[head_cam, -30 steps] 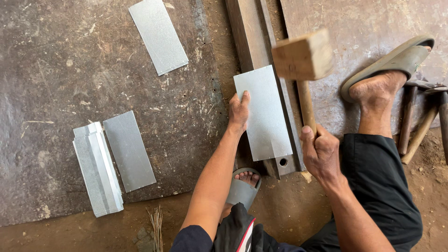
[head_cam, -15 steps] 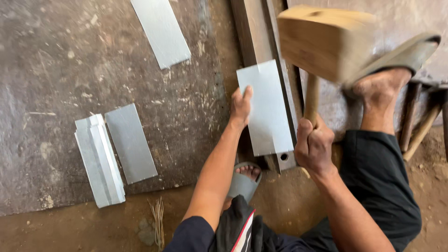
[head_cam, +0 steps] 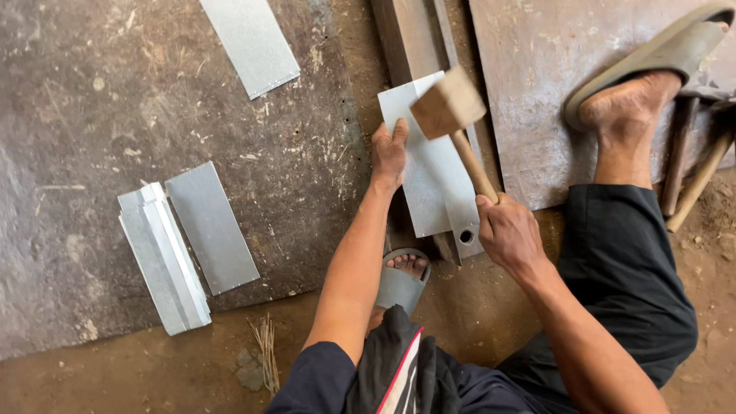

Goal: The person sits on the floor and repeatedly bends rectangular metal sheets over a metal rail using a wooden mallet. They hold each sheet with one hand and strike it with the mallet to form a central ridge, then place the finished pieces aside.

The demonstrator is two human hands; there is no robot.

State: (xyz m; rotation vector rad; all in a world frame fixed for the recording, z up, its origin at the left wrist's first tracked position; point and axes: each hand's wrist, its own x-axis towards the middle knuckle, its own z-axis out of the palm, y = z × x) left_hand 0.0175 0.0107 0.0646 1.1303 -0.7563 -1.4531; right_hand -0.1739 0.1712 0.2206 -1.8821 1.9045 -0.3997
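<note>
— See how that's set up? The left hand (head_cam: 389,156) is pressed flat, fingers spread, on the left edge of the thin grey rectangular metal sheet (head_cam: 431,165), pinning it rather than gripping it. The sheet lies across the long steel bar (head_cam: 406,42) that runs between the two dark floor plates.

— And the right hand (head_cam: 506,232)?

— Closed tight round the lower end of the handle of the square-headed wooden mallet (head_cam: 447,102). The head hangs over the upper part of the sheet, close to the fingertips of the pinning hand.

— That's what bothers me. A blow that lands a little left would catch those fingers.

— Or the sheet could skid off the bar, since only one palm holds it. I can't quite tell whether the head is touching the metal or just above it.

— There's a sandalled foot (head_cam: 405,280) just under the near end of the bar, too. A sheet that slips that way has sharp corners.

— The folded grey metal pieces (head_cam: 165,257) and the flat grey strip (head_cam: 211,226) lie well apart, near the front edge of the left floor plate (head_cam: 92,100).
</note>
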